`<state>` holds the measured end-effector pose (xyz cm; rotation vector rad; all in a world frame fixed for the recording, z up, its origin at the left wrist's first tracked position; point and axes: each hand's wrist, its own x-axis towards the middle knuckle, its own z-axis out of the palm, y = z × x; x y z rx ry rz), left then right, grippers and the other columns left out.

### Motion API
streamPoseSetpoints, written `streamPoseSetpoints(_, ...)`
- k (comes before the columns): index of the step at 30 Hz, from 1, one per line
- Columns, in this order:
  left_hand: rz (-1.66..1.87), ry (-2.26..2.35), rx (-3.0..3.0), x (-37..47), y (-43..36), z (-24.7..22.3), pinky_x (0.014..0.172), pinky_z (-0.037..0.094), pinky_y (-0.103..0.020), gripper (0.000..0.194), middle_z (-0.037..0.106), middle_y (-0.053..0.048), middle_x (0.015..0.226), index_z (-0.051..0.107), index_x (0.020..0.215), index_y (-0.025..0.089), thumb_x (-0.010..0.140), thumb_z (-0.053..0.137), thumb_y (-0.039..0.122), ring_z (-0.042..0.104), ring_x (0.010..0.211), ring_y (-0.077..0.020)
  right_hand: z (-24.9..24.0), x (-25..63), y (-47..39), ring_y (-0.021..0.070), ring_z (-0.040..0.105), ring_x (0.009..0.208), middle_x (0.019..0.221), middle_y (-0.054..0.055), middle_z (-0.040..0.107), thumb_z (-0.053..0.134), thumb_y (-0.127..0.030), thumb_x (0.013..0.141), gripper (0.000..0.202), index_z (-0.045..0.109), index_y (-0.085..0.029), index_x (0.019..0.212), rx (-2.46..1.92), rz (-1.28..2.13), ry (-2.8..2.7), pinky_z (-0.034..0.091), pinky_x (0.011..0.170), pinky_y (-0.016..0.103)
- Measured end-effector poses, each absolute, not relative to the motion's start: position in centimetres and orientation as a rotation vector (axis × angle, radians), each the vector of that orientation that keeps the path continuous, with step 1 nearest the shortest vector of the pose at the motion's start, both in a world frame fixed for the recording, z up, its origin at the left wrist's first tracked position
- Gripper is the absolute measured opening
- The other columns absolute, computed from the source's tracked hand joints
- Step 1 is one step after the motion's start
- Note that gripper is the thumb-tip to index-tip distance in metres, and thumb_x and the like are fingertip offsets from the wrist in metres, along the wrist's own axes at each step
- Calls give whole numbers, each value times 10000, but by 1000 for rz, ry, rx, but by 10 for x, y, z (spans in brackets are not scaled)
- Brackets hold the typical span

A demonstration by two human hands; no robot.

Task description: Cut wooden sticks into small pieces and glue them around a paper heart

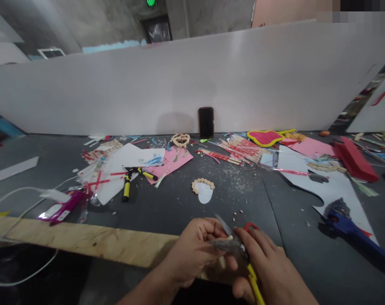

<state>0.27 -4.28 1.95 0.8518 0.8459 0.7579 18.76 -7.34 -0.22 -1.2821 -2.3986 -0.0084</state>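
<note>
Near the front edge of the table, my right hand (270,264) grips scissors (241,250) with one red and one yellow handle. Their blades are spread and point toward my left hand (194,250). The left fingers are closed in a pinch on a thin pale stick (222,262), partly hidden by the fingers; its tip (230,238) shows between the blades. Just beyond the hands lies a white heart-shaped paper (205,193), its upper edge lined with small pale pieces (194,186). A few similar loose bits (235,214) are scattered beside it.
On the left are yellow-black pliers (126,186), a purple device (63,207) and a white cable (23,207). Red-wrapped sticks (240,146) lie at the back, before a phone (206,122) leaning on the white partition (132,93). A blue-handled tool (354,237) is at right.
</note>
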Motion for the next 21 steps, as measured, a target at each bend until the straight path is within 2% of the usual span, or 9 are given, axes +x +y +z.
streamPoseSetpoints(3,732,865,797,5,-44,20,522,389,-196,268,644,-29,546,563,667,123,600,759,293,547,486,-96,-5,190,-76,241,641,875,987,144,646,541,-303,795,434,469,-128,1185,-1281,1,-2399,546,680,319)
streamPoseSetpoints(6,734,933,729,10,-45,18,487,371,-180,224,633,-19,543,566,675,128,616,728,272,530,465,-87,-7,191,-75,221,652,806,928,114,662,511,-260,805,341,508,-162,1132,-1364,71,-2413,541,653,311)
streamPoseSetpoints(11,806,1044,959,13,-47,8,434,301,-157,134,600,8,589,566,703,135,741,626,249,407,429,-40,-12,193,-71,221,670,768,914,102,676,461,-315,849,276,530,-183,1082,-1440,101,-2407,542,591,309)
streamPoseSetpoints(16,847,1185,1111,11,-50,6,452,321,-173,146,493,55,513,566,735,148,781,592,285,420,446,-62,-11,192,-74,228,671,792,947,113,673,470,-381,852,333,525,-179,1111,-1475,85,-2396,550,597,321)
streamPoseSetpoints(19,894,1171,1097,11,-51,9,462,308,-168,105,561,32,537,564,678,143,750,595,212,430,462,-56,-6,190,-77,229,651,854,982,117,659,499,-408,837,398,514,-173,1157,-1462,126,-2396,548,660,332)
streamPoseSetpoints(21,878,1102,1001,11,-51,8,440,282,-162,72,623,10,573,558,680,141,716,603,185,421,439,-47,-3,189,-78,242,634,889,987,127,651,526,-486,806,496,509,-156,1176,-1413,140,-2402,544,690,347)
